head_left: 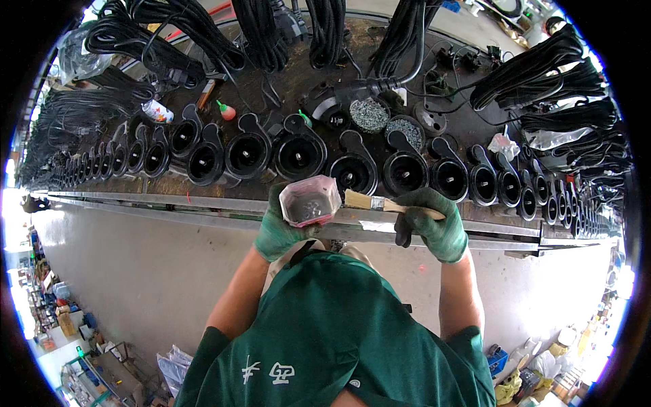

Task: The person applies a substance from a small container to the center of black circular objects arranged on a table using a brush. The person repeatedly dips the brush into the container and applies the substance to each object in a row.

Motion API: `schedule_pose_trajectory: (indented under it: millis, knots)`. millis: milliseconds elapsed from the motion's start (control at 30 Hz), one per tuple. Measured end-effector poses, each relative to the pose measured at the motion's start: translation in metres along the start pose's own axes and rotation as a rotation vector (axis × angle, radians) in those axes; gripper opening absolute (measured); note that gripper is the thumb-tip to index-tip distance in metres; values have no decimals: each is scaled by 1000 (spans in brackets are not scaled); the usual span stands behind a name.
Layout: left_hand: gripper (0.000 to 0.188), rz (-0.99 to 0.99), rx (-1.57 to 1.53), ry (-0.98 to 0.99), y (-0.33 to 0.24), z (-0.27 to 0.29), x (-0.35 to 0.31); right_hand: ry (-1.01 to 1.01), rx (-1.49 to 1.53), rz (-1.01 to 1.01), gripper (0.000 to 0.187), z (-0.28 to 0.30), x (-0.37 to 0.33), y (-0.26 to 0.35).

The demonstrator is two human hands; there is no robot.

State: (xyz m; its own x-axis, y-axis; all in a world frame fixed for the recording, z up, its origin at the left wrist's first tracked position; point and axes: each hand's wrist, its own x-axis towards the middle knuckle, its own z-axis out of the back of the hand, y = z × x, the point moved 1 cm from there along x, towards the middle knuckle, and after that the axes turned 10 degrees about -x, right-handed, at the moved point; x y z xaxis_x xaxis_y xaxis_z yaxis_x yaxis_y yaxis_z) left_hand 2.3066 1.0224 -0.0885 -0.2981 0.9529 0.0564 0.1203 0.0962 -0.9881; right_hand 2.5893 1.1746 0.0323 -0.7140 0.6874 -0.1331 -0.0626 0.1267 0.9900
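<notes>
My left hand (277, 232), in a green glove with a dark grip coating, is closed round the side of a small octagonal clear tub (308, 203) with pinkish walls; its open top shows a little something whitish at the bottom. A paintbrush (377, 203) with pale bristles and a wooden handle is gripped in my gloved right hand (437, 222). Its bristles point left, just beside the tub's rim. Both hands are at the bench's front edge. Beyond them stands a long row of black round housings (352, 173) with curved necks, each with a small light-coloured post in its middle.
Behind the row sit a bowl of small metal screws (369, 115) and a second bowl (405, 129). Coiled black cables (264, 34) hang across the far side. A red squeeze bottle (226, 111) and a spray can (157, 111) stand at left. The metal bench edge (230, 201) runs across.
</notes>
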Motion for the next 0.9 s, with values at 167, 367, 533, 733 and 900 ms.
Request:
schedule_pose_trajectory:
  millis: [167, 367, 533, 733, 900]
  knots:
    - [88, 37, -222, 19, 2, 14, 4, -257, 62, -118, 23, 1, 14, -26]
    - [93, 77, -190, -82, 14, 42, -11, -293, -115, -238, 16, -14, 56, -54]
    - [95, 90, -166, -130, 18, 61, -28, -200, -557, -263, 20, -25, 99, -79]
    - [94, 96, -184, -155, 22, 79, -48, -88, -512, -301, 27, -35, 135, -78]
    - [102, 114, -102, -195, 23, 93, -68, 84, -825, -412, 21, -55, 133, -38]
